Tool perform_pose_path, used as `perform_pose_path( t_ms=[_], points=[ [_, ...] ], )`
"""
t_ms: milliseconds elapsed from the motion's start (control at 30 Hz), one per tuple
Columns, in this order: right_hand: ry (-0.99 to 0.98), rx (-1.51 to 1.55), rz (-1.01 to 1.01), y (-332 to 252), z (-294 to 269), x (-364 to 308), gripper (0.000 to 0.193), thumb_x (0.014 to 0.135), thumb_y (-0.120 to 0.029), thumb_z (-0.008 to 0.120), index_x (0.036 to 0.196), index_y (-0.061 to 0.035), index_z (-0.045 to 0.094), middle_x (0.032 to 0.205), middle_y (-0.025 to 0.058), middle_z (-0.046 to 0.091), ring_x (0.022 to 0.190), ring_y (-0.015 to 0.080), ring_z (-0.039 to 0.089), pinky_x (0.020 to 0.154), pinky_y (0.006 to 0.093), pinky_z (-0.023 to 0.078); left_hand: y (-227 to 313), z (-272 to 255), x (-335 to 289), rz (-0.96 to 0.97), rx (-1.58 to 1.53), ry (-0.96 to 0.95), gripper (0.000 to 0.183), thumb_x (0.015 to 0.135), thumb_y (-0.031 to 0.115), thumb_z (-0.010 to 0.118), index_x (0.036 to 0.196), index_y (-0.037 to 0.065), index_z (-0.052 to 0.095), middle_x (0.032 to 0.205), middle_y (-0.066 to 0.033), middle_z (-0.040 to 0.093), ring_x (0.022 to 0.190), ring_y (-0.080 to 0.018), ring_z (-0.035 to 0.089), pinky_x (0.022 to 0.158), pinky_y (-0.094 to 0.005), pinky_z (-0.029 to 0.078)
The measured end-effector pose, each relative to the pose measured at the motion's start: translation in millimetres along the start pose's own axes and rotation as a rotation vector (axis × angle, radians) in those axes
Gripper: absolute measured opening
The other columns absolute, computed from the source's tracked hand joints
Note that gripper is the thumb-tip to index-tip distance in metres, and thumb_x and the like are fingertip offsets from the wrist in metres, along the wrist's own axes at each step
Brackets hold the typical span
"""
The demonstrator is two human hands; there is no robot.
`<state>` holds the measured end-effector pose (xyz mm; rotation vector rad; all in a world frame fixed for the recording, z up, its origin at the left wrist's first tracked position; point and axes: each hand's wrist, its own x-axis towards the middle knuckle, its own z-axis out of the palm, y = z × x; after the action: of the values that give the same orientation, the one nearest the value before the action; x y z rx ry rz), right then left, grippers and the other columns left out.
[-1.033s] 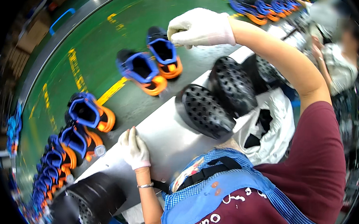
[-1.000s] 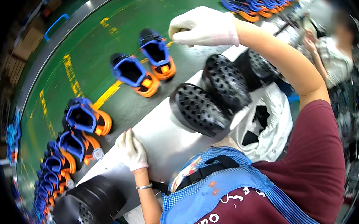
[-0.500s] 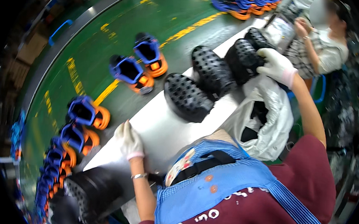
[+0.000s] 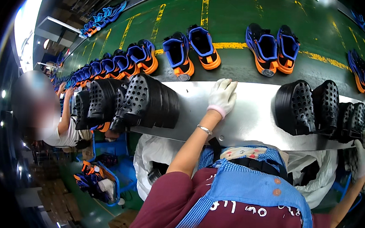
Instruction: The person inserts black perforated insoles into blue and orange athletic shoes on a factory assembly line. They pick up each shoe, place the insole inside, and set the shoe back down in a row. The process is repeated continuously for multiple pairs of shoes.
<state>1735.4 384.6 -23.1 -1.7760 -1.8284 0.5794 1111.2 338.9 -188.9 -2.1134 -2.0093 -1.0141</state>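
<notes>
My left hand point(image 4: 223, 95), in a white glove, lies flat on the metal bench top point(image 4: 199, 111) with nothing in it. Its fingers point away from me. At the far right my gloved right hand point(image 4: 363, 154) is beside the end of a row of black, shoe-shaped pieces full of round holes. The smaller black pieces point(image 4: 351, 121) are closest to it, and larger black pieces point(image 4: 299, 107) stand to their left. Its thumb is apart from its fingers, and I see nothing gripped; whether it touches the pieces is unclear. More nested black pieces point(image 4: 149, 101) are on the bench's left part.
Beyond the bench run blue, black and orange sneakers, with one pair point(image 4: 267, 50) opposite me and a long row point(image 4: 114, 62) leftward. White plastic bags point(image 4: 146, 154) hang below the bench edge. Another person point(image 4: 61, 126) works at the left, near a blue cart point(image 4: 117, 164).
My view has swung left and levelled, bringing in the left end of the bench. My left hand now rests farther in on the bench; my right hand is lower, past the row's end.
</notes>
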Motion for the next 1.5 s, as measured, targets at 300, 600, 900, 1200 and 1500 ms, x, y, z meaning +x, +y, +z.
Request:
perform_pose_path(
  t_ms=[300, 600, 900, 1200, 1500],
  points=[
    [-0.043, -0.005, -0.552, -211, 59, 12, 0.055, 0.067, 0.003, 0.071, 0.119, 0.0051, 0.053, 0.122, 0.0127, 0.056, 0.110, 0.0220, 0.055, 0.094, 0.0312, 0.044, 111, -58, 114, -0.185, -1.440, -0.408, 0.065, 0.100, 0.035, 0.055, 0.149, 0.000, 0.029, 0.135, -0.0192, 0.052, 0.120, -0.0269, 0.056, 0.098, -0.0370, 0.050],
    [-0.363, 0.144, -0.556, -340, 160, 20, 0.053, 0.075, -0.009, 0.071, 0.124, 0.0034, 0.055, 0.107, 0.0179, 0.066, 0.094, 0.0227, 0.067, 0.082, 0.0332, 0.051, 127, -70, 126, -0.449, -2.023, -0.172, 0.031, 0.094, 0.032, 0.059, 0.109, 0.005, 0.059, 0.097, -0.0084, 0.066, 0.087, -0.0178, 0.067, 0.082, -0.0332, 0.056],
    [-0.468, -0.022, -0.597, -365, 198, 55, 0.045, 0.079, -0.027, 0.071, 0.108, 0.0036, 0.057, 0.087, 0.0231, 0.064, 0.081, 0.0348, 0.066, 0.073, 0.0376, 0.051, 108, -59, 142, -0.566, -1.847, 0.235, 0.027, 0.094, 0.029, 0.064, 0.110, 0.008, 0.059, 0.093, -0.0003, 0.061, 0.082, -0.0104, 0.062, 0.073, -0.0264, 0.053],
    [-0.436, -0.203, -0.554, -340, 194, 109, 0.031, 0.080, -0.028, 0.063, 0.085, 0.0024, 0.061, 0.070, 0.0212, 0.063, 0.067, 0.0366, 0.066, 0.065, 0.0409, 0.052, 58, -22, 138, -0.418, -0.939, -0.231, 0.040, 0.089, 0.034, 0.066, 0.108, -0.002, 0.064, 0.094, -0.0116, 0.063, 0.077, -0.0154, 0.062, 0.072, -0.0291, 0.052],
    [-0.715, -0.636, -0.423, -327, 243, 169, 0.040, 0.075, -0.034, 0.063, 0.088, 0.0035, 0.067, 0.078, 0.0248, 0.066, 0.077, 0.0380, 0.066, 0.074, 0.0416, 0.053, 36, 54, 129, -0.042, -0.378, -0.278, 0.038, 0.084, 0.022, 0.065, 0.118, 0.005, 0.060, 0.120, -0.0132, 0.059, 0.107, -0.0348, 0.059, 0.090, -0.0412, 0.049]
  ],
)
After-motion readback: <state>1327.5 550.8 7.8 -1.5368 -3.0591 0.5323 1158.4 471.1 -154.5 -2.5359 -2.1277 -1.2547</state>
